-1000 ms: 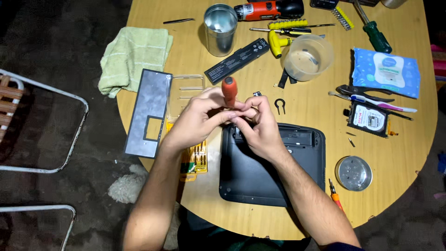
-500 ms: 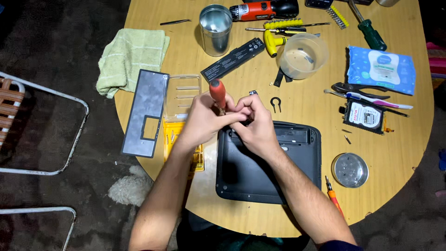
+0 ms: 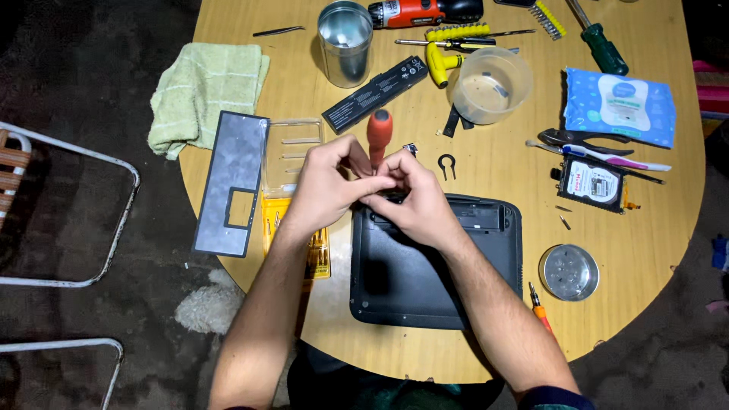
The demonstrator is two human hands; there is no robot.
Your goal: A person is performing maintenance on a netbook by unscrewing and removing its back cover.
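A black laptop base [image 3: 425,281] lies upside down at the near edge of the round wooden table [image 3: 486,182]. My left hand [image 3: 326,186] and my right hand [image 3: 416,203] meet over its far left corner. Both pinch the shaft of a red-handled screwdriver [image 3: 379,133], whose handle stands up above my fingers. Its tip is hidden behind my fingers.
A grey metal plate [image 3: 231,182], a yellow bit case [image 3: 292,220] and a green towel [image 3: 205,91] lie to the left. A metal tin [image 3: 345,42], a black battery [image 3: 376,83] and a clear tub [image 3: 490,83] stand behind. A hard drive [image 3: 591,182] and a round lid [image 3: 569,272] lie right.
The screwdriver handle leaned left half a second ago and now stands more upright. Both hands stay together over the same corner of the laptop base.
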